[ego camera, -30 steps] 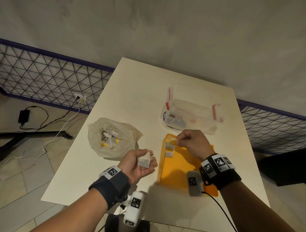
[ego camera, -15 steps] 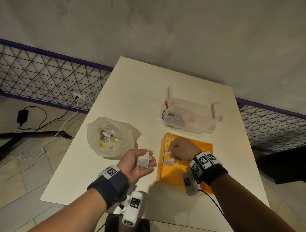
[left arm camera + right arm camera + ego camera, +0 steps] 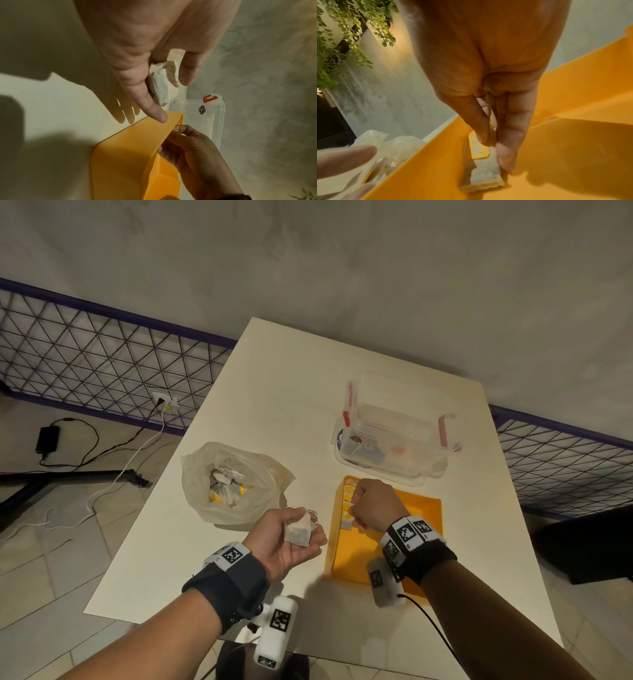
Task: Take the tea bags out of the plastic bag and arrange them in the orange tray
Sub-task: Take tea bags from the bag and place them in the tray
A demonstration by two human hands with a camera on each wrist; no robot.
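My left hand (image 3: 294,537) lies palm up left of the orange tray (image 3: 424,508), its fingers curled around white tea bags (image 3: 298,530), which also show between thumb and fingers as tea bags (image 3: 162,86). My right hand (image 3: 371,505) is low inside the tray's left side, pinching a tea bag (image 3: 483,174) by its yellow tag (image 3: 478,148); the bag touches the tray floor (image 3: 565,155). The plastic bag (image 3: 233,481) with more tea bags lies on the table to the left.
A clear plastic container (image 3: 394,436) with red latches stands just behind the tray. The white table's (image 3: 281,392) front edge is near my wrists. A wire fence (image 3: 102,364) and cables lie on the floor to the left.
My right hand has come down and toward me with its tea bag, from above the tray's far left corner to the tray floor. The left hand has stayed in place with its bags.
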